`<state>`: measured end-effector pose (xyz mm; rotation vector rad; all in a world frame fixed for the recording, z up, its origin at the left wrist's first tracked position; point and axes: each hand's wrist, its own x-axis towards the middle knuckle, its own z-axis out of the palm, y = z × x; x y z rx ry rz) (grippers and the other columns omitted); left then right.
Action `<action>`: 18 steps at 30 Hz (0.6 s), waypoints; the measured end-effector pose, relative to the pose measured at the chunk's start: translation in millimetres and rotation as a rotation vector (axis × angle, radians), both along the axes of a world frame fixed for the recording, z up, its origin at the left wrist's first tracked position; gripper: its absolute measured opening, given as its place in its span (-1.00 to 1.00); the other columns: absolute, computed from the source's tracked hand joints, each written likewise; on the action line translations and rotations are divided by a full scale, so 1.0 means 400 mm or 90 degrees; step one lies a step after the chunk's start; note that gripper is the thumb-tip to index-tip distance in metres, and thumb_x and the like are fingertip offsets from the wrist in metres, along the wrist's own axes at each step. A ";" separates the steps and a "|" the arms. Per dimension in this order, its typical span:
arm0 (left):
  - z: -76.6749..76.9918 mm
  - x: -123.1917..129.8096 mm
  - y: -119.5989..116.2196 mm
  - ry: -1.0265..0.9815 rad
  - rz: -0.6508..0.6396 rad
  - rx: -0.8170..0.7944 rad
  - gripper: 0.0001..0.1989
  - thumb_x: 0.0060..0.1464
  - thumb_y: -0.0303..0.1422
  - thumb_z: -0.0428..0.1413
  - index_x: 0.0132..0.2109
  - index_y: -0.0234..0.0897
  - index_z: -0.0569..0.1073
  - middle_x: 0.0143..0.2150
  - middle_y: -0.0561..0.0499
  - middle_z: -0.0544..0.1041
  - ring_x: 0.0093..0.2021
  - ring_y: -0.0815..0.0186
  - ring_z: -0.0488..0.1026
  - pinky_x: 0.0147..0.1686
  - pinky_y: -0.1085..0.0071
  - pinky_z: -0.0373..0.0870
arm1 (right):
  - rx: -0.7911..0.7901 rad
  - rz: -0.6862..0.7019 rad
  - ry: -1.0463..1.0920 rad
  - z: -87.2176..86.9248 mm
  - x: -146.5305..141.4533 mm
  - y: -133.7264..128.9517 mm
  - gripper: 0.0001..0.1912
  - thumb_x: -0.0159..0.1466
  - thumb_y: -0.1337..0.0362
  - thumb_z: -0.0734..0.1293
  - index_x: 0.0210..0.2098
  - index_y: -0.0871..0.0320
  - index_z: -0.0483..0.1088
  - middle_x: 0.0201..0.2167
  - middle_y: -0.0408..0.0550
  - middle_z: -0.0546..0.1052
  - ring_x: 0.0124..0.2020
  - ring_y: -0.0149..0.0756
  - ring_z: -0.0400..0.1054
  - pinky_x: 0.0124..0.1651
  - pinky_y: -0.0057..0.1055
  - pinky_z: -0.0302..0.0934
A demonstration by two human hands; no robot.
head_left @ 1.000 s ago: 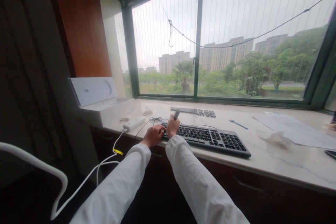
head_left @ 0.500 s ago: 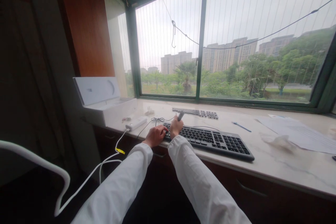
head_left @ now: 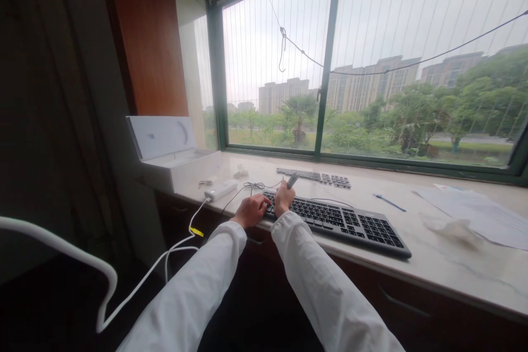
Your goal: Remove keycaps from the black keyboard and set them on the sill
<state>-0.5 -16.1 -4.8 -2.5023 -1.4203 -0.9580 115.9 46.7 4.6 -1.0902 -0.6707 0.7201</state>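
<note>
A black keyboard [head_left: 342,221] lies at a slant along the counter's front edge. At its left end my left hand [head_left: 252,210] has its fingers bent and closed over the keyboard's edge and surface. My right hand [head_left: 284,199] is beside it, wrapped round a dark grey stick-like tool [head_left: 292,180]. The tool's upper end sticks out above the fist; its lower end is hidden by the hand. Behind the keyboard, loose dark keycaps [head_left: 315,177] are laid out in rows. A thin black cable [head_left: 254,185] is bundled just left of my hands.
An open white box [head_left: 165,168] stands at the counter's left end. Near it are a white power strip [head_left: 220,190] and its hanging white cord [head_left: 165,250]. To the right lie a blue pen [head_left: 390,202], crumpled tissue [head_left: 457,231] and paper sheets [head_left: 487,214]. A window runs behind.
The whole view has shifted slightly, so everything appears a little further right. Both hands remain at the keyboard's left end, and the tool is still in my right hand.
</note>
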 end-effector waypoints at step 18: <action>0.005 0.002 -0.008 0.008 0.006 -0.006 -0.75 0.19 -0.46 -0.05 -0.14 -0.20 0.51 -0.15 -0.02 0.56 -0.16 0.26 0.49 -0.12 0.39 0.36 | -0.046 -0.087 -0.098 0.025 0.009 -0.041 -0.68 0.20 0.11 0.20 -0.64 0.09 0.22 -0.65 -0.07 0.39 -0.56 -0.30 0.17 -0.46 -0.38 0.00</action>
